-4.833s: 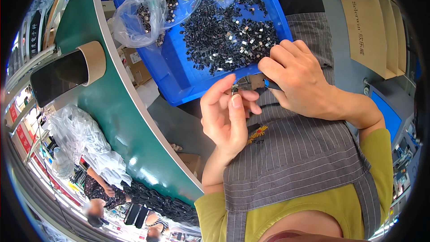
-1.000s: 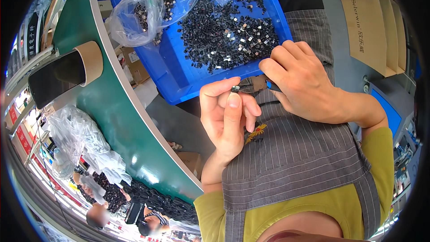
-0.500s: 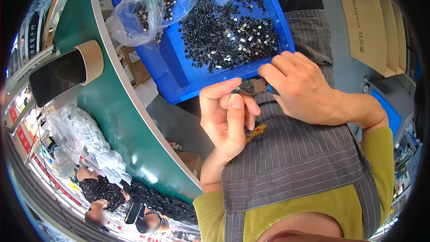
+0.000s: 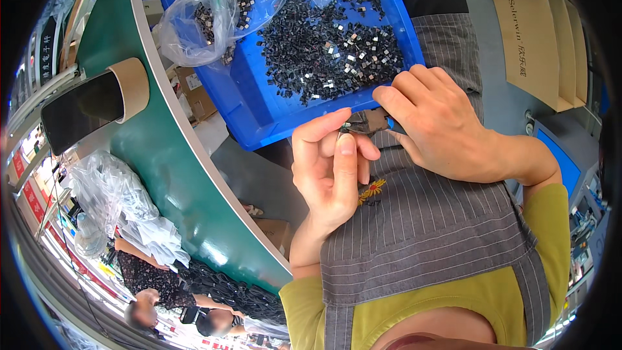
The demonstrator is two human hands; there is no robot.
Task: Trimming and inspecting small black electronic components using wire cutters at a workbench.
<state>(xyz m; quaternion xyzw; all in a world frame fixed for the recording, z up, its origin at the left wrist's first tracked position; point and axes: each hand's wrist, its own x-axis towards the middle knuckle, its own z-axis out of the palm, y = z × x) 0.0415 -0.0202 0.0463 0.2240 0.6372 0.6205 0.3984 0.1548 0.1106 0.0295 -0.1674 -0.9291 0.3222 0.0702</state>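
Note:
My left hand (image 4: 329,175) pinches a tiny dark piece (image 4: 345,128) between thumb and forefinger. Most of that piece is hidden by the fingertips. My right hand (image 4: 440,123) is closed around a dark, plier-like tool (image 4: 370,121) with a brown wrapping and a bit of blue on it. The tool's narrow end meets the piece at my left fingertips. Just beyond both hands lies a blue plastic tray (image 4: 256,107). Inside it is a heap of small black parts (image 4: 298,45), some showing silvery metal faces.
Clear plastic bags (image 4: 184,29) with more small parts lie in the tray's far left. Along the left runs a green table (image 4: 165,149) with a phone (image 4: 84,111) in a cardboard ring and crumpled plastic bags (image 4: 123,204). Cardboard boxes (image 4: 534,45) stand at right. Other people are at lower left.
Both hands have shifted very slightly, and the tool has tilted a little at my left fingertips. At lower left, a person across the table has moved an arm.

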